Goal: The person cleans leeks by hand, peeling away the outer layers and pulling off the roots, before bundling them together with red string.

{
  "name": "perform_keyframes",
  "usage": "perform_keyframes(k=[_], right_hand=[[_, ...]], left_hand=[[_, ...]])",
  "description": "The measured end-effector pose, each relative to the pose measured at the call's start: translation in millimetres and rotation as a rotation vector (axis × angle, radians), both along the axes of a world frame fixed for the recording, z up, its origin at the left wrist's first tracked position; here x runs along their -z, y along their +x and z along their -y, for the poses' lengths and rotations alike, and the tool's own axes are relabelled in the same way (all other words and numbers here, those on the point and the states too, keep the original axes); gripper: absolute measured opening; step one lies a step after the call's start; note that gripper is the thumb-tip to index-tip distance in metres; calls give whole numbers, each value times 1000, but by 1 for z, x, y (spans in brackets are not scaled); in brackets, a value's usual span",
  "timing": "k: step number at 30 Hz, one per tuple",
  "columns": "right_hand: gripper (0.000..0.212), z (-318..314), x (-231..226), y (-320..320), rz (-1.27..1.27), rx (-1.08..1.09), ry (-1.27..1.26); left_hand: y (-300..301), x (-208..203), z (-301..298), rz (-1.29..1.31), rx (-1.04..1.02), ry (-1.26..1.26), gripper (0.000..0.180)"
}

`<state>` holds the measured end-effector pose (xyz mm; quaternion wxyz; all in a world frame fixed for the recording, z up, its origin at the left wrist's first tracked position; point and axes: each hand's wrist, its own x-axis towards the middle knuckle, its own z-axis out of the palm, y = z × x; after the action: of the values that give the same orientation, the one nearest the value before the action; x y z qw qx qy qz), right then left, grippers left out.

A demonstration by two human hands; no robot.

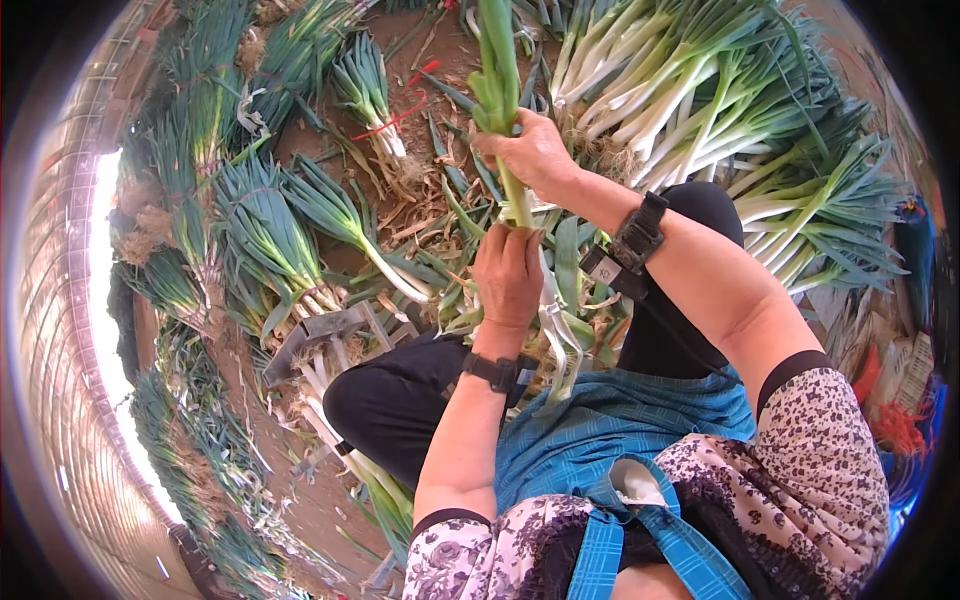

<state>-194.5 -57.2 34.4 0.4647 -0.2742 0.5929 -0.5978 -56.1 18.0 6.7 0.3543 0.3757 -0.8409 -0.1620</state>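
In front of me a large green onion point(497, 80) stands upright, its green leaves running up past the top edge. My right hand point(535, 155) is closed round its stalk below the leaves. Lower down, my left hand point(508, 275) has its fingers closed on the stalk's lower part, hiding that end. Pale strips of outer layer point(560, 335) hang beside my left hand, over my lap. Whether they are still joined to the stalk is hard to see.
Cleaned white-stemmed green onions point(690, 110) are heaped at the far right. Tied bundles with roots point(265, 225) lie on the left. One small bundle point(365, 95) sits beyond a red strip point(395, 120). A metal frame point(325, 330) stands by my left knee. Peelings point(410, 205) litter the ground.
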Motion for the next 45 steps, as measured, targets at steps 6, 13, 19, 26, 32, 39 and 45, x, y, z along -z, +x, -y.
perform_keyframes(k=[6, 13, 19, 26, 32, 39, 45], right_hand=[[36, -3, 8, -10, -319, -181, -22], [32, 5, -6, -19, -242, 54, -21], [30, 20, 17, -56, -491, 310, -150], [27, 20, 13, -67, -503, 398, -215], [31, 9, -7, -98, 132, 253, -70], [23, 3, -19, -85, 780, 69, -43], [23, -1, -15, -94, 867, 70, -9]], left_hand=[[3, -11, -7, -39, 48, -139, 11], [16, 0, -32, -588, -27, 898, 6], [25, 9, -67, -48, -84, 750, 19], [43, 20, -85, 298, 206, 438, 13], [61, -13, -68, 223, 41, 449, 29], [-10, -34, -41, -425, 365, 1190, 48], [18, -29, -58, -776, 352, 2028, 59]])
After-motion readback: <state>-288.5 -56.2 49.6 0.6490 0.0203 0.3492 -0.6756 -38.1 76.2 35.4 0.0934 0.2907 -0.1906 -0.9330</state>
